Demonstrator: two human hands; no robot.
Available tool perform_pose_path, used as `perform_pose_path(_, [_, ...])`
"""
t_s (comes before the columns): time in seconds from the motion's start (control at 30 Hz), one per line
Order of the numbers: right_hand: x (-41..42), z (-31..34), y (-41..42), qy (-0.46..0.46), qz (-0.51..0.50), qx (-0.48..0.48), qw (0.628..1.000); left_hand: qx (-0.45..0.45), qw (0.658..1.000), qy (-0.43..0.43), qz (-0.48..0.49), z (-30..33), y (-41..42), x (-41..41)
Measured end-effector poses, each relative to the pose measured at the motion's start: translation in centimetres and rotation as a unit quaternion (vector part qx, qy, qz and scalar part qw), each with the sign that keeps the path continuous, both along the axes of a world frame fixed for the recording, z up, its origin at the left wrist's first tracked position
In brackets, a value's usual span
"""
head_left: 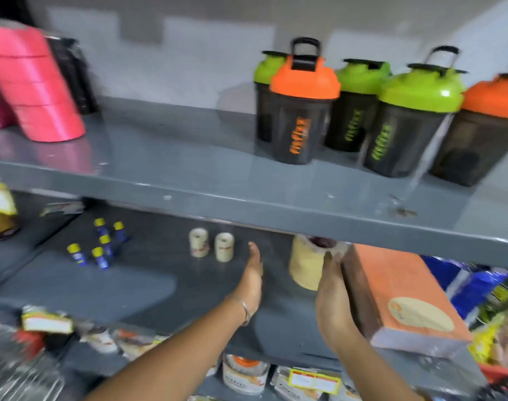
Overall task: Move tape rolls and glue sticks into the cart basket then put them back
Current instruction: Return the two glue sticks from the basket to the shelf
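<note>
Middle shelf [148, 287], grey metal, open floor at centre. Left hand [251, 277] flat, fingers extended and together, holding nothing, just right of two small tape rolls [211, 246] standing upright. Glue sticks [100, 246] clustered well to the left. Right hand [332, 302] wrapped on a tall tape stack [304, 263] — its top tucked under the upper shelf edge [276, 208] — beside an orange box [400, 296]. Shaker bottles [302, 111] above.
</note>
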State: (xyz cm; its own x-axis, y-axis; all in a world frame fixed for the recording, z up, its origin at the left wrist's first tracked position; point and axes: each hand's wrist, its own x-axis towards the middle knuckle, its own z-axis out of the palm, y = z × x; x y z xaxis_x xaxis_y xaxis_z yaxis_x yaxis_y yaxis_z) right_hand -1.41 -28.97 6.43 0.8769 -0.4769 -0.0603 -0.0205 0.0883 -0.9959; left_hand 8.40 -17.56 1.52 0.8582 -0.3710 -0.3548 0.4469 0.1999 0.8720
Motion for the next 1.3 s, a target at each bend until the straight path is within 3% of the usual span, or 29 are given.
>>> perform_pose_path(0.17, [1.3, -2.6, 9.5, -0.051, 0.154, -0.007, 0.987, 0.036, 0.993, -0.009, 0.112, -1.5, 12.6, -1.9])
perform_pose_path(0.3, [3.9, -4.0, 19.6, -0.049, 0.289, -0.056, 0.954, 0.153, 0.947, -0.025, 0.281, -1.4, 25.0, -5.9])
perform_pose_path(0.5, [4.0, -5.6, 36.3, -0.02, 0.489, -0.106, 0.866, 0.263, 0.87, -0.025, 0.416, -1.8, 43.1, -14.0])
perform_pose_path(0.67, [3.6, -7.7, 50.4, -0.032, 0.593, -0.189, 0.782, 0.305, 0.802, 0.076, 0.508, -5.4, 58.5, -19.9])
perform_pose_path(0.83, [4.3, -12.8, 66.2, 0.014, 0.676, -0.248, 0.694, 0.369, 0.775, 0.16, 0.487, -10.6, 69.2, -22.8])
perform_pose_path(0.93, [5.2, -19.7, 75.4, 0.077, 0.714, -0.292, 0.631, 0.377, 0.762, 0.253, 0.461, -17.6, 74.3, -23.1])
perform_pose_path(1.2, [5.8, -36.6, 81.2, 0.215, 0.711, -0.457, 0.49, 0.368, 0.767, 0.377, 0.367, -31.5, 76.4, -21.2])
perform_pose_path(1.3, [6.1, -40.8, 81.4, 0.208, 0.702, -0.493, 0.471, 0.381, 0.766, 0.372, 0.36, -34.0, 76.7, -19.5])
